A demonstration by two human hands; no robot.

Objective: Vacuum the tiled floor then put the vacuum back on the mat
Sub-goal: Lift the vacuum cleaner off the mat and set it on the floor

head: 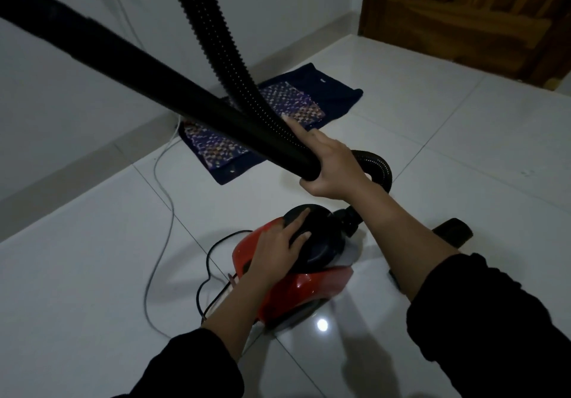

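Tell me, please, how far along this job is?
Whether the floor is clean can't be judged. In hand: the right hand grips the tube and hose; the left hand rests on the vacuum. Left: it isn't yet on the mat.

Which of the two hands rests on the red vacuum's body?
The left hand, its fingers lying on the black top of the red vacuum. The right hand is higher, gripping the smooth black tube.

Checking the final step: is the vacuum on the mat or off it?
Off it. The red vacuum sits on bare tiles, apart from the blue mat; the left hand rests on it.
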